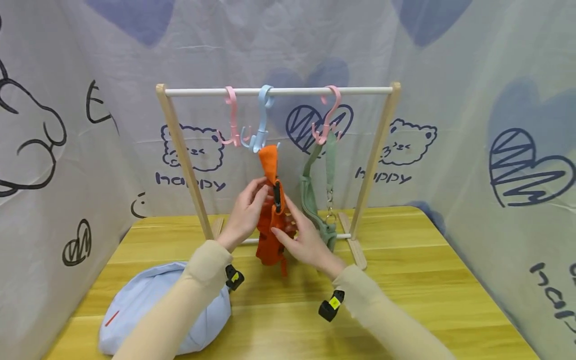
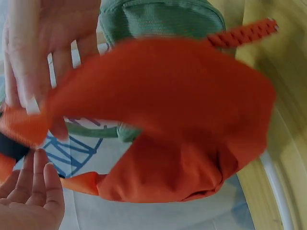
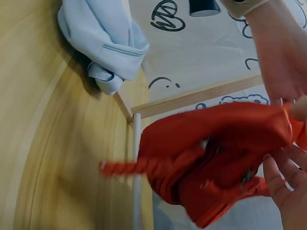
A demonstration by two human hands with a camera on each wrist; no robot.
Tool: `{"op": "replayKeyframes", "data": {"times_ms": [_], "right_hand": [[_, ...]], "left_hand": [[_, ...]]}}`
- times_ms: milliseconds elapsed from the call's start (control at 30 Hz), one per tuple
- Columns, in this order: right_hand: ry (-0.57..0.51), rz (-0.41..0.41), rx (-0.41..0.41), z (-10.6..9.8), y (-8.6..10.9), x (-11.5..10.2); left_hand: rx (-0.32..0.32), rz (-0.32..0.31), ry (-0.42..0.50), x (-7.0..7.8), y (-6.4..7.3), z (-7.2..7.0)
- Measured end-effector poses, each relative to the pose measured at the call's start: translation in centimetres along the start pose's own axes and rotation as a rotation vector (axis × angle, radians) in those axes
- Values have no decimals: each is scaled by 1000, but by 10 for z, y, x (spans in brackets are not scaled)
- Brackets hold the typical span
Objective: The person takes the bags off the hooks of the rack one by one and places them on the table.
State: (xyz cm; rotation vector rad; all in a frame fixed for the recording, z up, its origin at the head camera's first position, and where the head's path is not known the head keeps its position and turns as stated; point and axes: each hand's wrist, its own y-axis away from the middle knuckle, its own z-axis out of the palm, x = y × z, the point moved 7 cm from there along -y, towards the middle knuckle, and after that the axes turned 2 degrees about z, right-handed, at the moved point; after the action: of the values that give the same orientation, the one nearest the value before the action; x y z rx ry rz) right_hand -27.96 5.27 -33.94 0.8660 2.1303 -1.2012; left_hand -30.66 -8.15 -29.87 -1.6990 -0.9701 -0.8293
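An orange-red bag [image 1: 270, 240] hangs by its orange strap [image 1: 268, 162] from a light blue hook [image 1: 261, 135]. A black buckle [image 1: 277, 195] sits on the strap. My left hand [image 1: 243, 215] is at the strap's left side, its fingers loosely extended beside it in the left wrist view. On the other side, my right hand [image 1: 308, 242] has its thumb and fingers spread around the bag's edge without closing on it. The bag body [image 2: 172, 91] is blurred in the left wrist view, and a braided orange cord [image 3: 124, 167] sticks out from it.
A white rail [image 1: 297, 91] on wooden posts [image 1: 375, 160] carries two pink hooks [image 1: 232, 117] beside the blue one. From the right pink hook hangs a green bag [image 1: 310, 195]. A light blue bag [image 1: 157, 295] lies on the wooden table [image 1: 405, 300] at the left front.
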Motion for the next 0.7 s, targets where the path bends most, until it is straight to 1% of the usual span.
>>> {"op": "replayKeyframes", "data": {"times_ms": [200,367,467,567,633,700], "right_hand": [[33,-34,-34,1,7,0],[37,-48,-49,2,9,0],[42,-43,-56,2,8,0],[46,-41,-56,1,8,0],[44,-46,-44,1,8,0],[34,-49,-13,-1,7,-1]], "left_hand": [[8,-26,-31,-2,0,4],[7,-36,-28,-3,1,6],[13,-16,-39,-2,2,6],[16,22,-74,2,3,5],[22,44,-96,4,5,4],[30,64,-106,5,5,4]]}}
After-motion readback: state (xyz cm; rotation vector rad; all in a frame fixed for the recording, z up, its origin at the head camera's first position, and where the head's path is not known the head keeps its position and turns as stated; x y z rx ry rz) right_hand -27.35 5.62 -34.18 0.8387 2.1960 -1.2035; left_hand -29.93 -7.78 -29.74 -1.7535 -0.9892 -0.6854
